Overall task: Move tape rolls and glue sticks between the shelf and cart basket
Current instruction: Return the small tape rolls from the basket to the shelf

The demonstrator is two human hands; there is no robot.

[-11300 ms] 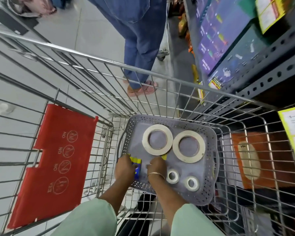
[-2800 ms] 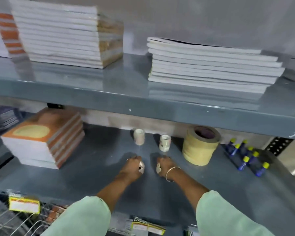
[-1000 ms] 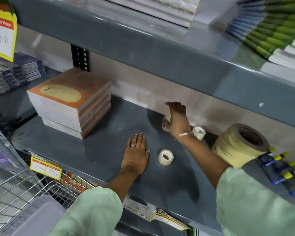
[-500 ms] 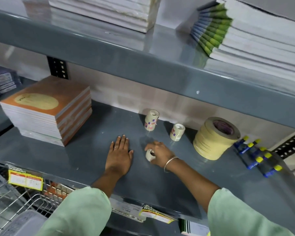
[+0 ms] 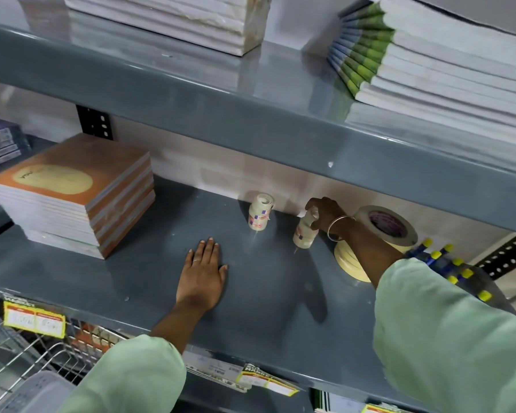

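On the grey lower shelf (image 5: pixel 268 296) two short stacks of small clear tape rolls stand near the back wall. The left stack (image 5: pixel 259 212) stands alone. My right hand (image 5: pixel 325 214) grips the top roll of the right stack (image 5: pixel 304 232). My left hand (image 5: pixel 202 275) lies flat on the shelf, fingers apart, holding nothing. A stack of wide cream masking tape rolls (image 5: pixel 379 236) leans behind my right forearm. Several blue glue sticks with yellow caps (image 5: pixel 447 263) lie at the right. The cart's wire basket (image 5: pixel 21 353) and its grey tray (image 5: pixel 33 391) show at bottom left.
A pile of orange notebooks (image 5: pixel 72 192) stands on the lower shelf at the left. The upper shelf (image 5: pixel 251 93) overhangs close above, carrying white book stacks (image 5: pixel 447 67). Yellow price tags (image 5: pixel 33 318) hang on the shelf's front edge.
My right hand lifted the small roll from the shelf front and carried it back onto the right stack. My left hand has stayed flat on the shelf.
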